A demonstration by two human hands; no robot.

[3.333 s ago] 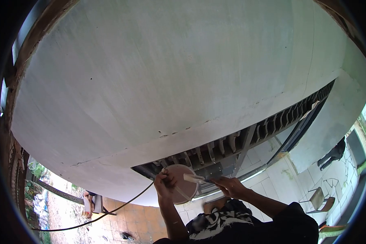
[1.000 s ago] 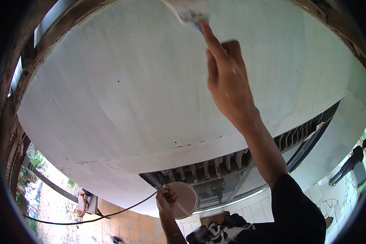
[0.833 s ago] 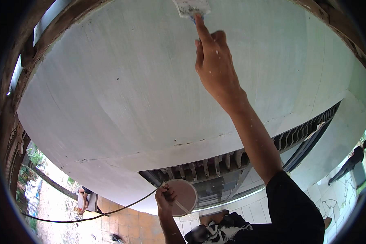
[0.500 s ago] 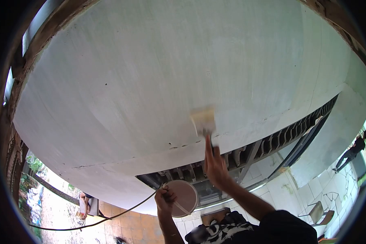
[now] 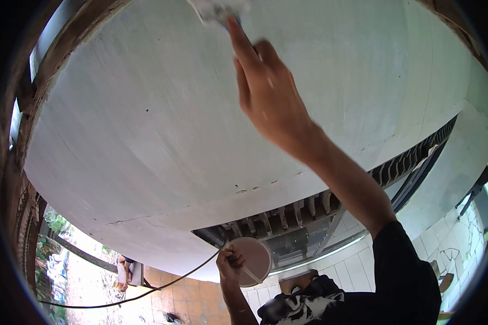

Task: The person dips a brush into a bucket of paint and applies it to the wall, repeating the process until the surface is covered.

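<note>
My right hand [image 5: 271,86] is raised high and closed around the handle of a wide paintbrush [image 5: 218,10]. The brush lies against the pale grey-white wall [image 5: 146,146], partly cut off by the top edge of the view. Low down, my left hand [image 5: 230,260] is closed on a round paint bucket [image 5: 255,257] at its near side. Exactly where the fingers grip the bucket is hard to see. A dark cable [image 5: 190,274] runs from beside that hand off to the left.
Below the wall is a dark slatted vent opening [image 5: 287,216]. Wooden beams [image 5: 54,59] border the wall. Far below lie orange floor tiles [image 5: 190,298] and white tiles [image 5: 341,271]. A chair [image 5: 444,281] stands at the lower right. Parts of other people show at both sides.
My right hand has swept the paintbrush upward and left, from near the vent to the top of the view. My left hand stays low with the bucket.
</note>
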